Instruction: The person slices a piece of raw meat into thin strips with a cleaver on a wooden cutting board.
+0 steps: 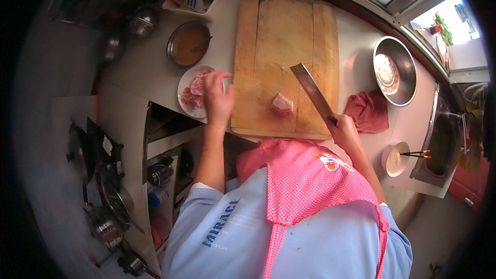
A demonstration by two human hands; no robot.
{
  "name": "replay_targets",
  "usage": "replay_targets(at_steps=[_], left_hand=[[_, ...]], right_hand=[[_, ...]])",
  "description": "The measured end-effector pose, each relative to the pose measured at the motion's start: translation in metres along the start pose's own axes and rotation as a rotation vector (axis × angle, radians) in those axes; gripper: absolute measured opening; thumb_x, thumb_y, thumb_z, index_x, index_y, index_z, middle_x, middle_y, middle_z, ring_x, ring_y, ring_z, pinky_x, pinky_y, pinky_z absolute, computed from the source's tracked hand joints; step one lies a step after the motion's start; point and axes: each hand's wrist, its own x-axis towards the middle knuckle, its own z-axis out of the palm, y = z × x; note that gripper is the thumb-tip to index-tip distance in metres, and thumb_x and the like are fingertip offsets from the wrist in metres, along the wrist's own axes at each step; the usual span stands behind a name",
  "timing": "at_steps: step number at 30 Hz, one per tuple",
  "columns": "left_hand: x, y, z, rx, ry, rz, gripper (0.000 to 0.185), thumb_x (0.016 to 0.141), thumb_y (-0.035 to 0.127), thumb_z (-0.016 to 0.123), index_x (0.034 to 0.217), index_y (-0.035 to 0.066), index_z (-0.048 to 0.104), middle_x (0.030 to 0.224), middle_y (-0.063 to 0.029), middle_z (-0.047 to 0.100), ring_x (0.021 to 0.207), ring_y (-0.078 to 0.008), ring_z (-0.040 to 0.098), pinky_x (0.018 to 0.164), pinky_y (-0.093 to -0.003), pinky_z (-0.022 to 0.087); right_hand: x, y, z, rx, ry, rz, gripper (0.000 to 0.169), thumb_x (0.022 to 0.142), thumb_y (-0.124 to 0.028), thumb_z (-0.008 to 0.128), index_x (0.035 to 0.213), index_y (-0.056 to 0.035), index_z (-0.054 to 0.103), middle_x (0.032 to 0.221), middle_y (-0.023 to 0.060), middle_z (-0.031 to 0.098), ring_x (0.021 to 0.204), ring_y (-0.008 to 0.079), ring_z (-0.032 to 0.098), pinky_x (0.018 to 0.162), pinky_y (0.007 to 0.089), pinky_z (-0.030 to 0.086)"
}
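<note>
My right hand [343, 128] grips the handle of a cleaver [314, 91], its blade reaching up and left over the right half of a wooden cutting board [279, 35]. On the board's near part lies a small piece of raw meat [282, 104], pale on top and redder at its lower edge. My left hand [218, 97] is over the right rim of a white plate [182, 99], left of the board, with fingers apart. Pieces of raw meat [192, 95] lie on that plate. I see nothing held in the left hand, though its palm side is hidden.
Behind the plate stands a metal bowl of brown liquid [186, 46], a utensil in it. A white bin [217, 6] with packets is farther back. To the right are a red cloth [368, 112], a steel basin [405, 73], a bowl with chopsticks [391, 159] and a sink [440, 147].
</note>
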Motion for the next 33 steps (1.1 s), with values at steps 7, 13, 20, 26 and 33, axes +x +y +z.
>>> replay_targets(at_steps=[7,13,20,26,33], left_hand=[[-0.033,0.057,0.072,-0.154,-0.535,0.242,0.040,0.066,0.006,0.069,0.103,0.006,0.056,0.107,-0.0126,0.055,0.103,-0.0344,0.052,0.092,-0.0411,0.042],[-0.030,0.064,0.075,-0.152,-0.445,0.107,0.043,0.062,0.015,0.077,0.099,0.007,0.056,0.101,-0.0120,0.056,0.095,-0.0334,0.053,0.083,-0.0412,0.044],[-0.050,0.084,0.073,-0.145,-0.170,0.085,0.035,0.069,0.014,0.070,0.102,0.009,0.058,0.105,-0.0133,0.055,0.099,-0.0339,0.052,0.084,-0.0424,0.044],[-0.055,0.087,0.067,-0.134,-0.224,0.215,0.033,0.076,0.008,0.062,0.109,0.011,0.061,0.106,-0.0108,0.057,0.100,-0.0324,0.053,0.086,-0.0413,0.045],[-0.065,0.081,0.080,-0.169,-0.228,0.172,0.032,0.077,0.010,0.062,0.109,0.010,0.062,0.109,-0.0106,0.056,0.105,-0.0301,0.051,0.090,-0.0385,0.044]], right_hand=[[-0.009,0.006,0.001,-0.031,0.028,0.014,0.021,0.084,-0.020,0.059,0.081,0.0012,0.060,0.067,0.0255,0.055,0.064,0.0426,0.057,0.056,0.0458,0.043],[-0.010,0.016,0.010,-0.034,0.056,-0.004,0.020,0.084,-0.020,0.059,0.081,-0.0001,0.061,0.069,0.0246,0.058,0.065,0.0416,0.059,0.058,0.0475,0.045],[-0.011,-0.003,0.012,-0.256,0.098,-0.187,0.013,0.081,-0.016,0.057,0.083,-0.0044,0.060,0.067,0.0217,0.060,0.065,0.0393,0.061,0.059,0.0483,0.048],[-0.011,-0.018,0.008,-0.439,-0.043,-0.189,0.011,0.075,-0.009,0.055,0.083,-0.0016,0.057,0.065,0.0203,0.060,0.065,0.0379,0.062,0.058,0.0483,0.048],[-0.021,-0.021,-0.008,-0.493,-0.149,-0.080,0.015,0.073,-0.009,0.056,0.085,-0.0002,0.059,0.070,0.0228,0.062,0.069,0.0381,0.064,0.061,0.0475,0.050]])
